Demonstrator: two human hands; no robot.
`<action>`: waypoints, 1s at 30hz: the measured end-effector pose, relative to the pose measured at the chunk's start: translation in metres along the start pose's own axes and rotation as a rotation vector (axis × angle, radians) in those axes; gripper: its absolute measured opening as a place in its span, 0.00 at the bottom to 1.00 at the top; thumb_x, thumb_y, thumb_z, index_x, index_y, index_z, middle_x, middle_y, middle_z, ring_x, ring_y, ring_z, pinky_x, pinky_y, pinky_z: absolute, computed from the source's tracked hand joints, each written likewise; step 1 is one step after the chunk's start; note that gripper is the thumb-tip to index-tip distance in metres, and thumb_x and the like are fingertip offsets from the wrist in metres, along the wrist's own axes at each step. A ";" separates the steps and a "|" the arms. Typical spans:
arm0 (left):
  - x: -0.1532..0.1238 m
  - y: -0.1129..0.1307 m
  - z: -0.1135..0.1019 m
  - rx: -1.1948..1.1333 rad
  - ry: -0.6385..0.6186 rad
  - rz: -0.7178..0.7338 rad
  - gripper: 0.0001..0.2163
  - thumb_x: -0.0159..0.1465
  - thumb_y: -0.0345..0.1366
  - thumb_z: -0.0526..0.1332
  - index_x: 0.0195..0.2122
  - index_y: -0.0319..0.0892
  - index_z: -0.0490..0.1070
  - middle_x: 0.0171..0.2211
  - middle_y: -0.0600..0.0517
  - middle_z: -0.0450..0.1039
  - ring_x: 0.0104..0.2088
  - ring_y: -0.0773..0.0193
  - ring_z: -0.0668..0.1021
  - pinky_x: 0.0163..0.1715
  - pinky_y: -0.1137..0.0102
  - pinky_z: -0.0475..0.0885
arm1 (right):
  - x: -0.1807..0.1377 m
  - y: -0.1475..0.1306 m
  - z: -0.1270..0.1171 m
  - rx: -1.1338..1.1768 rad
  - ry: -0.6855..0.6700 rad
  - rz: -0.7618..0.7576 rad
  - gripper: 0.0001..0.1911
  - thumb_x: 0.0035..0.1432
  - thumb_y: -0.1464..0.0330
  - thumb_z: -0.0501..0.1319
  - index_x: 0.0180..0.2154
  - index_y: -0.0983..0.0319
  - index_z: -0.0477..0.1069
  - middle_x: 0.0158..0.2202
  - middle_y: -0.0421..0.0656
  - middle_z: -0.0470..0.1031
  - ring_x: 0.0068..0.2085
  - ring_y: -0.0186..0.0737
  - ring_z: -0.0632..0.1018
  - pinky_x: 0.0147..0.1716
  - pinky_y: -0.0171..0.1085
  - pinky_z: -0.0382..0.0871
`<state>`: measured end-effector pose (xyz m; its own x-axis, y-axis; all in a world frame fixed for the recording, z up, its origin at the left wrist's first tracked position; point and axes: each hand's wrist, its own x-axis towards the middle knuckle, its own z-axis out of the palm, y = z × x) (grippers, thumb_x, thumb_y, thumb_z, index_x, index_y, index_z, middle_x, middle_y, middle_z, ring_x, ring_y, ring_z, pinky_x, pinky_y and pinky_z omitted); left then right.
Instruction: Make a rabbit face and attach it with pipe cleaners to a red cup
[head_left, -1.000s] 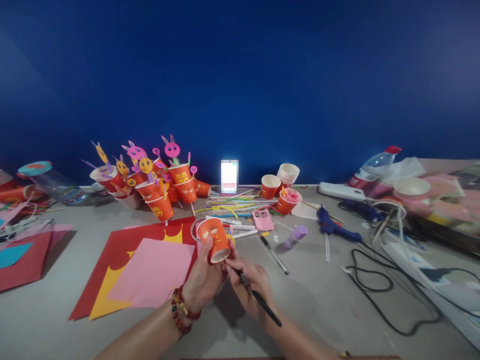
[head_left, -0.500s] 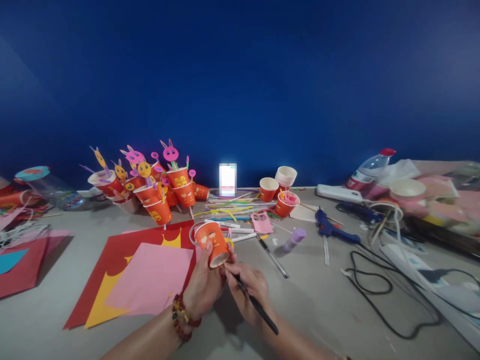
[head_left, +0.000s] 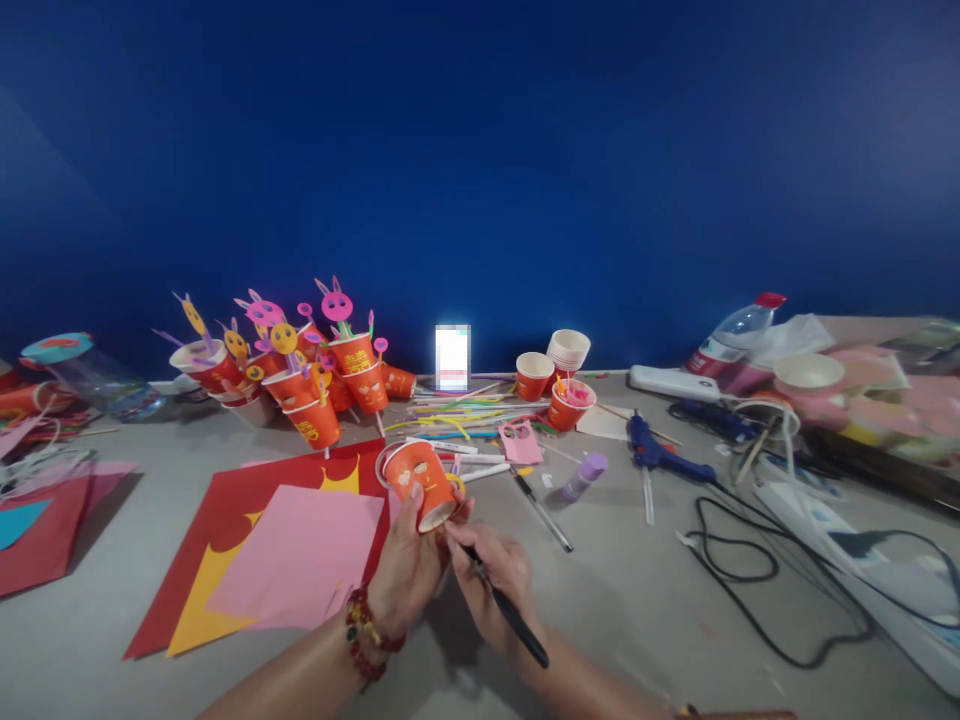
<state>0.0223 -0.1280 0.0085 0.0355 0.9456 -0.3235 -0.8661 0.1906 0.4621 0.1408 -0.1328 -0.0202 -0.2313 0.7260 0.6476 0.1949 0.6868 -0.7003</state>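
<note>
My left hand (head_left: 409, 570), with a red bead bracelet at the wrist, is wrapped round an orange paper cup (head_left: 421, 482) held tilted on its side, base end toward me. My right hand (head_left: 495, 575) grips a thin black pen (head_left: 504, 610), its tip touching the cup's base. Both hands hover just above the grey table (head_left: 637, 600), beside a stack of red, yellow and pink paper sheets (head_left: 292, 550).
A cluster of decorated orange cups with paper figures on sticks (head_left: 300, 370) stands at the back left. Loose straws and pens (head_left: 465, 420), more cups (head_left: 559, 375), a purple glue stick (head_left: 585, 475), a blue glue gun (head_left: 660, 455), black cables (head_left: 750, 570) and a water bottle (head_left: 739, 335) lie to the right.
The view has shifted a little; the hands, the cup and the pen keep the same hold, with the cup now slightly further left and higher.
</note>
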 end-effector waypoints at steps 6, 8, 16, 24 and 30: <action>0.001 -0.001 0.000 -0.038 0.024 -0.022 0.14 0.64 0.44 0.64 0.37 0.36 0.77 0.33 0.46 0.80 0.43 0.54 0.82 0.55 0.62 0.72 | 0.000 -0.001 0.001 -0.013 -0.008 0.023 0.08 0.66 0.73 0.55 0.41 0.58 0.72 0.31 0.41 0.78 0.32 0.38 0.79 0.33 0.34 0.72; 0.001 -0.001 -0.001 -0.042 0.029 -0.018 0.14 0.64 0.44 0.64 0.37 0.36 0.77 0.32 0.47 0.80 0.42 0.55 0.82 0.55 0.63 0.72 | 0.000 -0.001 0.001 -0.007 -0.014 0.034 0.08 0.66 0.74 0.55 0.42 0.58 0.72 0.32 0.41 0.78 0.32 0.38 0.79 0.34 0.34 0.72; 0.002 -0.002 -0.005 0.010 0.016 0.000 0.14 0.61 0.46 0.66 0.36 0.38 0.77 0.33 0.48 0.80 0.43 0.54 0.82 0.54 0.61 0.73 | 0.001 -0.003 0.001 -0.032 -0.021 0.044 0.08 0.66 0.73 0.55 0.41 0.59 0.72 0.31 0.41 0.78 0.32 0.38 0.79 0.34 0.34 0.72; -0.004 -0.007 -0.001 0.065 0.017 -0.014 0.14 0.59 0.47 0.69 0.35 0.39 0.77 0.34 0.47 0.81 0.46 0.50 0.81 0.53 0.59 0.72 | 0.001 -0.001 0.000 -0.029 -0.041 0.080 0.08 0.67 0.71 0.54 0.36 0.58 0.71 0.29 0.41 0.76 0.30 0.38 0.77 0.32 0.34 0.71; -0.010 -0.005 0.003 0.095 -0.020 -0.051 0.17 0.58 0.49 0.68 0.37 0.38 0.77 0.37 0.45 0.81 0.47 0.50 0.80 0.53 0.60 0.72 | -0.004 0.004 0.003 -0.089 -0.014 0.050 0.05 0.64 0.72 0.57 0.40 0.59 0.71 0.33 0.42 0.79 0.34 0.40 0.79 0.38 0.36 0.71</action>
<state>0.0273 -0.1374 0.0116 0.0894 0.9388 -0.3327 -0.8119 0.2622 0.5215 0.1399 -0.1331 -0.0258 -0.2319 0.7596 0.6077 0.2909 0.6503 -0.7018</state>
